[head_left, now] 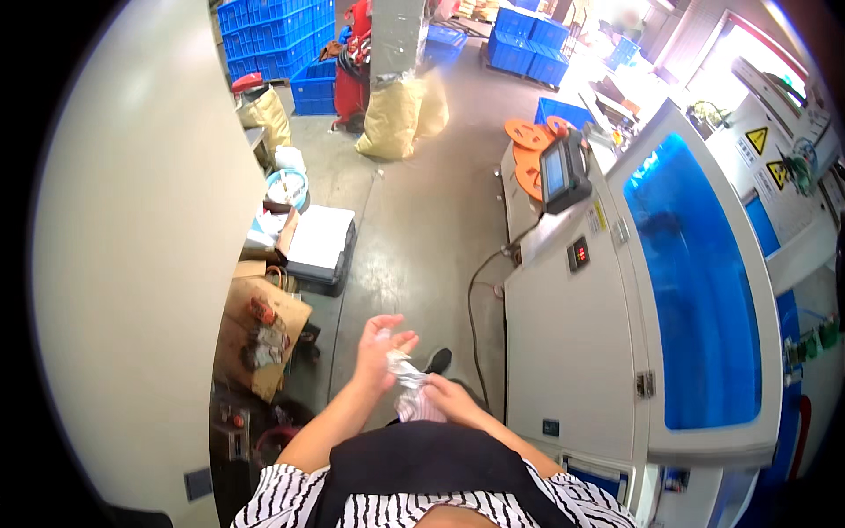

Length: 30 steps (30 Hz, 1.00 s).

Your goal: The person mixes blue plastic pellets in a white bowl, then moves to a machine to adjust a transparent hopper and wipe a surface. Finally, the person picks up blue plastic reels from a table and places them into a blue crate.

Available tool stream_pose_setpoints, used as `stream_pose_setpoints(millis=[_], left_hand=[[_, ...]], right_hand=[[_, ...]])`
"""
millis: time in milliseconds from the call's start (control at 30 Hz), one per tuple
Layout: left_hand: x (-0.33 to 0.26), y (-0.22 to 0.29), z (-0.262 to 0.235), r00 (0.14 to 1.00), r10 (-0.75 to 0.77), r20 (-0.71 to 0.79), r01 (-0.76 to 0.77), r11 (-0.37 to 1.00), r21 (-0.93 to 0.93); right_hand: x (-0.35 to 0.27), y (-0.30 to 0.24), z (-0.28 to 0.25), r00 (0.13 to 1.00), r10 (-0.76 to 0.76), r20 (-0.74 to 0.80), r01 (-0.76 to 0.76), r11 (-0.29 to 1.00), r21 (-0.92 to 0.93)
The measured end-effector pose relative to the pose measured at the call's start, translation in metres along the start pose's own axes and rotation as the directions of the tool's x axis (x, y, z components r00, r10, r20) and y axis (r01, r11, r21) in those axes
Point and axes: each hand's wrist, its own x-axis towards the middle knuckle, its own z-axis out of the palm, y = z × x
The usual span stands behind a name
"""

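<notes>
White crumpled tissue (407, 368) (pinched by right hand (447, 393)) lies across the open left hand (380, 350).

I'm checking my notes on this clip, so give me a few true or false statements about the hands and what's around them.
1. Both hands, left hand and right hand, are on a crumpled whitish wad. True.
2. The machine is on the person's left. False: it is on the right.
3. The machine's window is blue. True.
4. The stacked crates are red. False: they are blue.
</notes>
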Motion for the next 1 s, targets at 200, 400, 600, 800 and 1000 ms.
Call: stream_pose_setpoints(millis=[200, 400, 600, 800, 1000], left_hand=[[0.177, 0.005, 0.040, 0.924, 0.075, 0.374, -0.360, 0.495, 0.791], [0.286, 0.076, 0.066, 0.858, 0.000, 0.513, -0.498, 0.239, 0.834], [0.418, 0.129, 0.062, 0.982, 0.024, 0.186, -0.185, 0.260, 0.948], [0.640, 0.208, 0.081, 0.953, 0.244, 0.182, -0.230, 0.188, 0.955], [0.892, 0.344, 0.185, 0.869, 0.433, 0.241, -0.358, 0.213, 0.909]], right_hand=[[0.188, -0.077, -0.101, 0.987, 0.049, -0.154, 0.023, 0.900, 0.434], [0.339, -0.168, -0.189, 0.975, 0.216, 0.045, -0.221, 0.958, 0.183], [0.511, -0.196, -0.248, 0.887, 0.315, 0.338, -0.167, 0.900, -0.402], [0.690, -0.145, -0.399, 0.949, 0.208, -0.237, -0.274, 0.917, -0.291], [0.675, -0.037, -0.577, 0.508, 0.461, -0.728, -0.318, 0.885, 0.339]])
